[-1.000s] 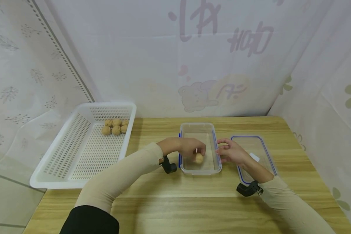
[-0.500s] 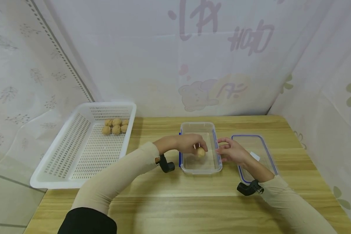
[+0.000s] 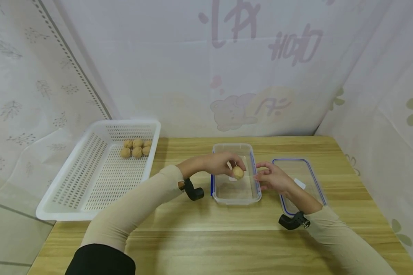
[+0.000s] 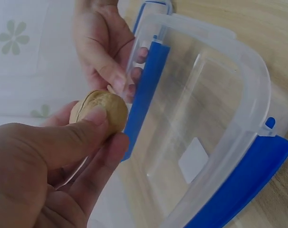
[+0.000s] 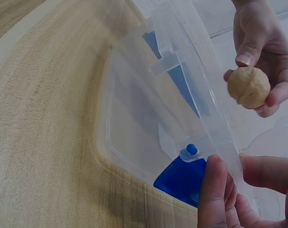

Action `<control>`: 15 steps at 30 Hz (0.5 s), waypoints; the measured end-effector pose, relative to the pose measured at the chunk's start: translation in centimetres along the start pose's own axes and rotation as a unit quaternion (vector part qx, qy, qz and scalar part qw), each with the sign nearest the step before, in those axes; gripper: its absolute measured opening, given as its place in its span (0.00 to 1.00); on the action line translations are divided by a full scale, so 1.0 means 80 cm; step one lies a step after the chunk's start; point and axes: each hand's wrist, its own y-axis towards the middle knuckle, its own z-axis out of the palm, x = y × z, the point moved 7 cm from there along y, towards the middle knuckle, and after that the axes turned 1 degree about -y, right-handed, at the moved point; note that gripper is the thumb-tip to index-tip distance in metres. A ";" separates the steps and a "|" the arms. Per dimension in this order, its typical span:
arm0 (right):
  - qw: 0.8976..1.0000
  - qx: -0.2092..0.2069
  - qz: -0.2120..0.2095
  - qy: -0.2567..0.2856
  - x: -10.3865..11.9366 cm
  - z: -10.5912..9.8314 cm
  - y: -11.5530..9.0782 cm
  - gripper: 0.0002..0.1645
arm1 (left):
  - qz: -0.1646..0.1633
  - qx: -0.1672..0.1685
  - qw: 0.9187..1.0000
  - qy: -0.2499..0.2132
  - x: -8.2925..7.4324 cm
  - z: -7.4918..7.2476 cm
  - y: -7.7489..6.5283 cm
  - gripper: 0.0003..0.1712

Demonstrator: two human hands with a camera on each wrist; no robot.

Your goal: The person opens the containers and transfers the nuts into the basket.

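The wooden table (image 3: 227, 236) holds a big white basket (image 3: 89, 183) on the left, with a few more walnuts (image 3: 135, 148) at its far end. In the middle sits a clear box (image 3: 235, 191) with blue clips, and its lid (image 3: 297, 179) lies flat just to the right. The right hand (image 3: 273, 178) has its fingers curled on the box's right edge, by a blue clip, and holds it in place. If that hand lets go, the light box could slide or tip when something bumps it. The left hand (image 3: 220, 163) pinches one walnut (image 3: 238, 172) between thumb and fingers, up in the air over the box. The walnut is round and hard, so it could slip out of the fingertips. If it falls from up there, it might bounce on the hard box floor, hop over the low wall and roll off across the table.
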 end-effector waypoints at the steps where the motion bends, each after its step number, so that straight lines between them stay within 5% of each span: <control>1: 1.000 0.000 0.000 0.001 0.000 0.000 0.000 0.31 | -0.003 -0.003 1.000 -0.006 0.000 -0.001 -0.001 0.19; 15: 1.000 -0.001 0.001 -0.001 -0.002 0.000 0.001 0.33 | 0.005 -0.053 0.997 -0.058 0.001 -0.029 -0.021 0.19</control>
